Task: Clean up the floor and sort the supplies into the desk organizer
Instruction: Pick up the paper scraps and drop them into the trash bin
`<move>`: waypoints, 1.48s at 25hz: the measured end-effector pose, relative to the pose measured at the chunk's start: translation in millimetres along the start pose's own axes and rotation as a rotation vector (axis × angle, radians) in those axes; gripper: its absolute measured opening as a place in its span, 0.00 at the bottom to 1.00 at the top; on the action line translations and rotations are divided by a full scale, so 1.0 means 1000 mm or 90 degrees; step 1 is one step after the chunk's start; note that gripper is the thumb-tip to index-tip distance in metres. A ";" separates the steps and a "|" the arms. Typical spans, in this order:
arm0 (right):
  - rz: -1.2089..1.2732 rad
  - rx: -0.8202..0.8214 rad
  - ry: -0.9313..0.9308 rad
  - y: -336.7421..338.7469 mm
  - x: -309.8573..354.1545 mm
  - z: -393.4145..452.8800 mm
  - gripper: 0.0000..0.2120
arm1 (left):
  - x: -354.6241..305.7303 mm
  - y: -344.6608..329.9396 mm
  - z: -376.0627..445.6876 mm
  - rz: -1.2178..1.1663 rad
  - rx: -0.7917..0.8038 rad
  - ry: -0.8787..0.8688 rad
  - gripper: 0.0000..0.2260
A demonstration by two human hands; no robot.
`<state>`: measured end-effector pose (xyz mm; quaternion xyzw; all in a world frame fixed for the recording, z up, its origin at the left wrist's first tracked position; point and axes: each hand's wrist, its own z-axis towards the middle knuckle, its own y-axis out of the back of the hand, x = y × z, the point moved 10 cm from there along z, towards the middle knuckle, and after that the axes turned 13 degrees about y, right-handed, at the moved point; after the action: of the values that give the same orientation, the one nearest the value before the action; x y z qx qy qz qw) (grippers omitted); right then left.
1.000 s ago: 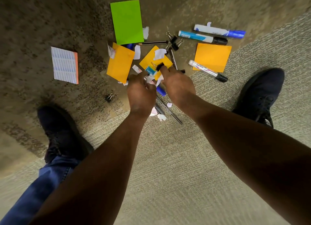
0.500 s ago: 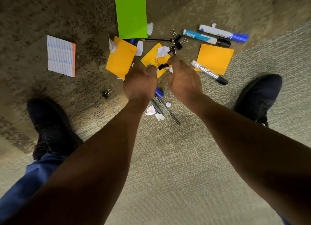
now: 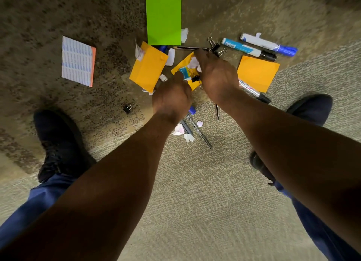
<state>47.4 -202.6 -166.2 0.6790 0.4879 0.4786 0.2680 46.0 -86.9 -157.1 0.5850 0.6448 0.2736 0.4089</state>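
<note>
Supplies lie scattered on the carpet. My left hand (image 3: 172,100) hovers palm down, one finger touching a small blue-and-white eraser (image 3: 184,73) on an orange sticky note (image 3: 182,64); its other fingers curl out of sight. My right hand (image 3: 216,75) stretches forward, and its fingertips touch the end of a black pencil (image 3: 192,48). A black binder clip (image 3: 195,79) lies on the note between my hands. Two more binder clips (image 3: 215,47) sit just past my right fingertips. Pens (image 3: 199,132) and white paper scraps (image 3: 186,133) lie under my left wrist.
A green sheet (image 3: 163,18), two larger orange notes (image 3: 148,67) (image 3: 257,73) and a lined notepad (image 3: 78,60) lie around. Three markers (image 3: 248,50) (image 3: 269,45) (image 3: 254,92) lie at the right. A lone binder clip (image 3: 128,107) sits left. My shoes (image 3: 56,143) (image 3: 310,108) flank the pile.
My right hand has moved forward from the binder clip on the note to the pencil's end. My left hand has stayed near the eraser. The view shifted slightly.
</note>
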 end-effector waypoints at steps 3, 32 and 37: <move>-0.002 0.020 0.006 -0.004 0.000 0.007 0.12 | 0.011 0.014 0.007 -0.034 -0.042 0.034 0.14; 0.255 -0.465 -0.368 0.213 -0.086 -0.103 0.26 | -0.104 0.148 -0.017 -0.295 0.021 -0.006 0.09; 0.144 -0.729 -0.350 0.361 -0.113 -0.171 0.23 | -0.266 0.243 -0.042 -0.463 0.023 -0.171 0.07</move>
<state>31.0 -461.6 157.6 0.5738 -0.0059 0.4971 0.6509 134.4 -301.7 121.3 0.3560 0.7554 0.0206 0.5497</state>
